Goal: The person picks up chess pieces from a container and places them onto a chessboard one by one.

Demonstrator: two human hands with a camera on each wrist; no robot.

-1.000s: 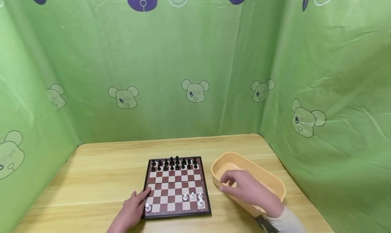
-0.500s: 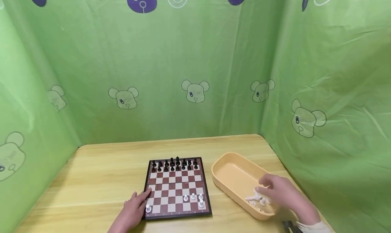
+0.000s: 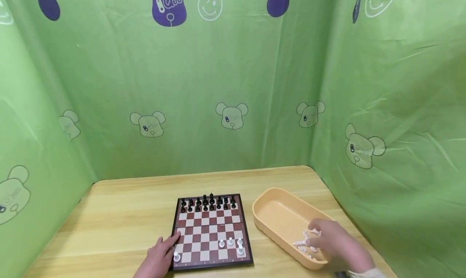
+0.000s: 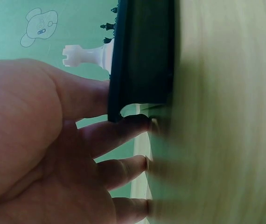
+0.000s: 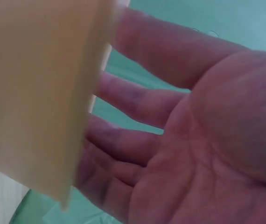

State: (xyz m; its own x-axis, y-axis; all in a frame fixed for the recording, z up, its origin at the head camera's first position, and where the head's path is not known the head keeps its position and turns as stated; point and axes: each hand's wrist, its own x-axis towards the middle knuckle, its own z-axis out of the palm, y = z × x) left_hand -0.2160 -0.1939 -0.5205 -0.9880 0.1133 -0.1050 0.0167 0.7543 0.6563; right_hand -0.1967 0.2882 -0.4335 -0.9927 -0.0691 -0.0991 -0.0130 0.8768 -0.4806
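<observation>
My left hand [image 3: 160, 251] rests at the left edge of a chessboard [image 3: 196, 238]. Its thumb lies on the board's edge, and the other fingertips touch the table in the left wrist view. A white rook [image 4: 87, 56] stands close to that thumb, on the near left corner square. My right hand [image 3: 333, 239] reaches into the near right end of an orange tray [image 3: 280, 219], fingers loosely bent over white chess pieces [image 3: 301, 242]. In the right wrist view the tray's wall [image 5: 39, 102] hides its fingertips. Thumb and fingers stand apart there.
Black chess pieces [image 3: 205, 207] fill the two far rows of the board. Several white pieces [image 3: 240, 250] stand near its right front corner. Wooden table [image 3: 120, 221] surrounds board and tray. Green curtains [image 3: 233, 148] close in the back and both sides.
My right hand has moved from the tray's left side to its near right end and dipped among the white pieces. The left hand stays at the board. The head view has tilted up slightly.
</observation>
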